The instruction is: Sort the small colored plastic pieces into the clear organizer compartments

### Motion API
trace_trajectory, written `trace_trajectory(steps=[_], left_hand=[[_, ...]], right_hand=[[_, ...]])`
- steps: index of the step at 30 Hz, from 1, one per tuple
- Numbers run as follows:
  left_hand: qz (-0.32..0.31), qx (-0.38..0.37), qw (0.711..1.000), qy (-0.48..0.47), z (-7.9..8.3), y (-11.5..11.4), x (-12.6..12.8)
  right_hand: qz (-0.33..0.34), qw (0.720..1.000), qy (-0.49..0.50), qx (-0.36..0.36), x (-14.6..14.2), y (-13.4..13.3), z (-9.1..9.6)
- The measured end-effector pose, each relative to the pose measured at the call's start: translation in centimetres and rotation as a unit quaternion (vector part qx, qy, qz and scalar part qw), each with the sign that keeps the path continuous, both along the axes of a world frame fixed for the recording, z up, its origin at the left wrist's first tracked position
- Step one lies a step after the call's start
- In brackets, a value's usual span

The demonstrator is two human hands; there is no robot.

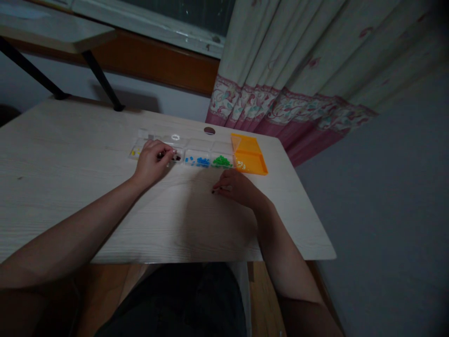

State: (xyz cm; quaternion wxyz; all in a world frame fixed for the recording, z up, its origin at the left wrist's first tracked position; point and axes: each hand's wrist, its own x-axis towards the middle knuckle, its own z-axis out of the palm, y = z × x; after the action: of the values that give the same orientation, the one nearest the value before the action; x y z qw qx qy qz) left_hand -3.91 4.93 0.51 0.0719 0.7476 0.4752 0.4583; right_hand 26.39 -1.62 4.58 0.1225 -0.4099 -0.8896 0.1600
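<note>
A clear compartment box point(196, 146) lies on the pale wooden table point(70, 187), holding yellow beads point(135, 151), blue beads point(200, 161) and green beads point(221, 161) in separate cells. My left hand point(151, 161) rests over the box's left part, fingers curled and pinched at a cell with dark bits point(176, 158). My right hand point(235, 187) lies on the table just in front of the green beads, fingers curled, nothing visible in it. An orange lid point(249, 154) sits at the box's right end.
A round cable hole point(209, 130) is in the table behind the box. A patterned curtain point(298, 70) hangs at the back right, a window sill point(154, 28) at the back. A second table's black legs point(101, 79) stand at the back left. The table's right edge drops off near the orange lid.
</note>
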Motion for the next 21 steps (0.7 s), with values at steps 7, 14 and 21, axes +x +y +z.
trace_trajectory(steps=[7,14,21], left_hand=[[0.048,-0.009,0.999,-0.004,-0.1,0.6,-0.7],[0.081,-0.016,0.997,-0.007,-0.3,0.9,-1.3],[0.086,-0.009,0.996,0.022,-0.4,1.1,-1.7]], right_hand=[[0.003,0.999,-0.031,0.007,-0.3,0.1,-0.3],[0.009,0.999,-0.043,0.017,-0.7,0.1,-0.6],[0.008,0.998,-0.019,0.054,-0.8,0.4,-1.5]])
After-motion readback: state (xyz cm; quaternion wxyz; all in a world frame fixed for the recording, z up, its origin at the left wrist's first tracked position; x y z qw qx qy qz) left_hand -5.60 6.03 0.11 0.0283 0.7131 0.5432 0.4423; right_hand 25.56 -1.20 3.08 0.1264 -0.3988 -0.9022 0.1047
